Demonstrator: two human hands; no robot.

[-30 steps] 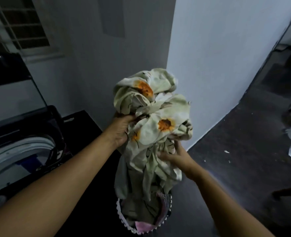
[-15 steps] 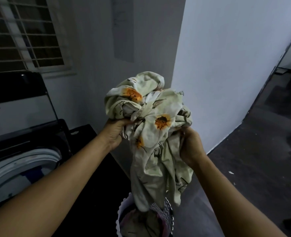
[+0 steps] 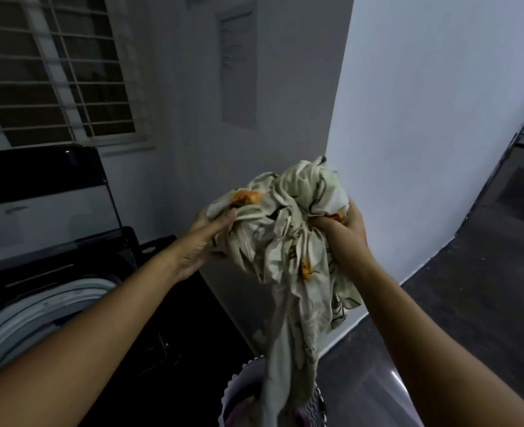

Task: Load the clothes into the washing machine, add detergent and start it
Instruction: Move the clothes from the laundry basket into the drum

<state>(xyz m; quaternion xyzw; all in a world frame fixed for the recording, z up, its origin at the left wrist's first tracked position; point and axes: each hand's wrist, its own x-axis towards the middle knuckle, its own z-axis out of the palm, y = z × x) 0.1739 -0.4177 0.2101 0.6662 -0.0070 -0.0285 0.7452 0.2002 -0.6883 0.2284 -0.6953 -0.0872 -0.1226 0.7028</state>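
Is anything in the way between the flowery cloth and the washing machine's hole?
Nothing visible is. The flowery cloth, held by the left hand and right hand, hangs right of the washing machine; its lid stands raised behind the open drum. The cloth's tail dangles into the laundry basket.

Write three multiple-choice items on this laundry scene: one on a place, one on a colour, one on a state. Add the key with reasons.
1. Where is the washer from the cloth?
A. to its left
B. to its right
C. straight behind it

2. The cloth's flower centres are:
A. blue
B. orange
C. purple

3. The cloth is:
A. flat on the floor
B. inside the washer
C. bunched in both hands

Key:
1 A: the washer's white rim shows at the left edge.
2 B: orange blotches sit on the pale fabric.
3 C: the left hand and right hand grip it, and its tail hangs down to the basket.
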